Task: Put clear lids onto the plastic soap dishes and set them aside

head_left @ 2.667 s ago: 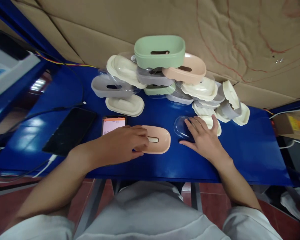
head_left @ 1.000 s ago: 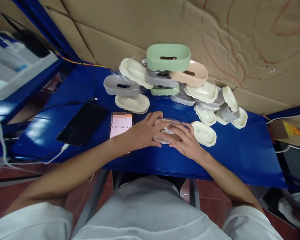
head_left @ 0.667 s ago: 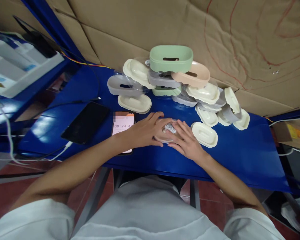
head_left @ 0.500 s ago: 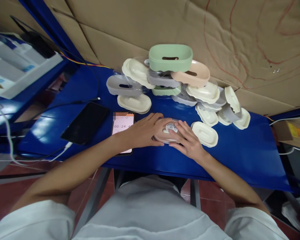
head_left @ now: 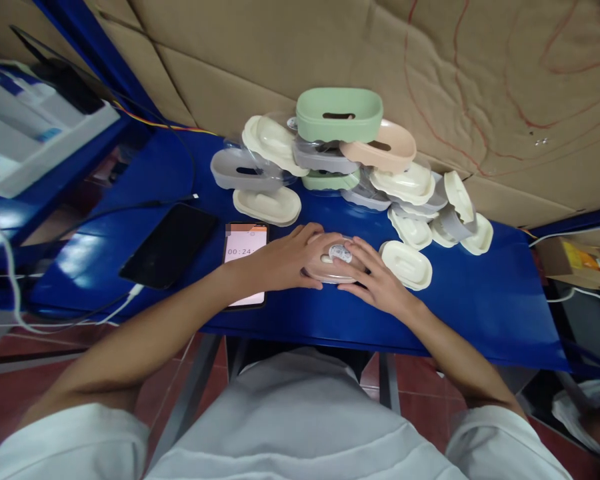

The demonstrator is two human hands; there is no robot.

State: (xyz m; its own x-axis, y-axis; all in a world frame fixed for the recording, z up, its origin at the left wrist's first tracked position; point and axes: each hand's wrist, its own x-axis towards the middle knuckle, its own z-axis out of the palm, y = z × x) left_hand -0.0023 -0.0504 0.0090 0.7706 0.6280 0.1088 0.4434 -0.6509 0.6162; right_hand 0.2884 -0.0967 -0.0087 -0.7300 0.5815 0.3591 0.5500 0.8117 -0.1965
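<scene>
While both hands cup it from its two ends, the peach oval dish [head_left: 321, 271] sits on the blue table [head_left: 485, 307], a clear cover [head_left: 337, 278] over its top, a round printed label [head_left: 341, 253] and a pale slot showing. The left hand [head_left: 283, 263] is curled round the left end; the right hand [head_left: 377, 283] has its fingers slightly spread and bent over the right end, their tips on the cover by the label. A strip of tabletop runs between dish and front edge, and a wider stretch lies rightward. A cream tray [head_left: 407, 265] is just beside the right hand, a lit phone [head_left: 244, 299] partly under the left wrist. Behind, a pile of dishes [head_left: 380, 157], topped by a green one, stands against brown cardboard [head_left: 230, 60].
</scene>
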